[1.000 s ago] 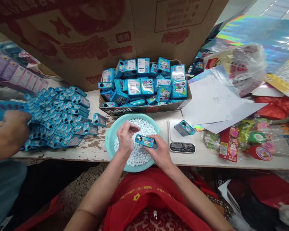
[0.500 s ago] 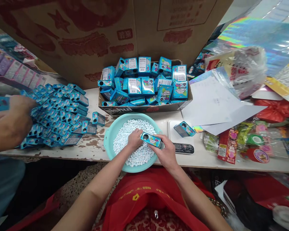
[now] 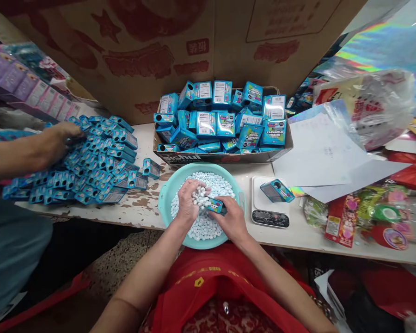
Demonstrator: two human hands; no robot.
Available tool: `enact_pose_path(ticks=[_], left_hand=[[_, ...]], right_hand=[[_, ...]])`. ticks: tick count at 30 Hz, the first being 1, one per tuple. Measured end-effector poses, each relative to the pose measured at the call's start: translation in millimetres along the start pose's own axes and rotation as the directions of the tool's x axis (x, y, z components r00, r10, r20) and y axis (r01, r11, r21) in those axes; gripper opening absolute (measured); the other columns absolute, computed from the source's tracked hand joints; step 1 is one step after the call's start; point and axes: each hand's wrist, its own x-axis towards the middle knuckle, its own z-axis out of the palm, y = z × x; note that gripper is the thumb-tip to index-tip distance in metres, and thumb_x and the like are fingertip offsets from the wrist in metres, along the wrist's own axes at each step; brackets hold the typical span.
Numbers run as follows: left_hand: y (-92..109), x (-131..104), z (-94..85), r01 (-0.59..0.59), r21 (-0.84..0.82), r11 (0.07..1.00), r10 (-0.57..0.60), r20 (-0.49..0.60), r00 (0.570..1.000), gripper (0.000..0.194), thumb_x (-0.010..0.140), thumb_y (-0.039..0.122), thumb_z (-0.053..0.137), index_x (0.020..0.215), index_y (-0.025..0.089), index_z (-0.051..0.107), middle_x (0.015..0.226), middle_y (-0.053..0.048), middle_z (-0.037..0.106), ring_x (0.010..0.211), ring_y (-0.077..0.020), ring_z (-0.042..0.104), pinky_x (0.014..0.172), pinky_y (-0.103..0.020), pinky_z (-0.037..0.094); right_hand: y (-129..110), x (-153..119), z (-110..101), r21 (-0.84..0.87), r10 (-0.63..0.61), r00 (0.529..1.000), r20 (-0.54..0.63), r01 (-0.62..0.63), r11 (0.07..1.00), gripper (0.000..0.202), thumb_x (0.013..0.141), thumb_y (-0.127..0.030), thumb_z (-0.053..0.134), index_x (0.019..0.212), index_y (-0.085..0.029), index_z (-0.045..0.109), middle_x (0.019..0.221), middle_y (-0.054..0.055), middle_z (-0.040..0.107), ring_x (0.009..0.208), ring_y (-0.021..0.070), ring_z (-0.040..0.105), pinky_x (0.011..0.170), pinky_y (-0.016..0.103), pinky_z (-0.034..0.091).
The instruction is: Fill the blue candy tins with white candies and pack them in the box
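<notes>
Here, your left hand [image 3: 188, 200] is half-curled, cupping a heap of sweets [image 3: 201, 197]. Just beside its fingers is the box [image 3: 216, 206], held snugly along its sides by your right hand [image 3: 233, 217], presumably to leave the end facing your left fingers free (sweets hide it). Below both hands' fingers sits the bowl [image 3: 166, 201], more sweets inside, likely placed there to catch strays.

- Ahead of you stands a cardboard carton [image 3: 229, 46] with red print.
- To your right, white paper sheets [image 3: 317, 150] lie on the worktop [image 3: 301, 238].
- Beside them you see a clear plastic bag [image 3: 384, 104].
- Nearer you lies a red cartoon-printed box [image 3: 342, 219].
- At your far left: a row of purple and pink boxes [image 3: 33, 90].
</notes>
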Motion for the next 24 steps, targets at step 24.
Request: enact_pose_path(ticks=[24], left_hand=[[1.6,8.5,10.6,-0.224,0.13,0.966,0.225,0.002,0.974,0.031,0.076,0.041,0.064,0.063,0.015,0.053,0.067,0.0,0.058,0.059,-0.0125,0.061,0.057,-0.025,0.047]], right_hand=[[-16.7,9.0,-3.1,0.136,0.018,0.999,-0.035,-0.013,0.991,0.024,0.074,-0.026,0.069,0.095,-0.022,0.06,0.091,0.004,0.064,0.089,0.0217,0.061,0.077,0.033,0.047]])
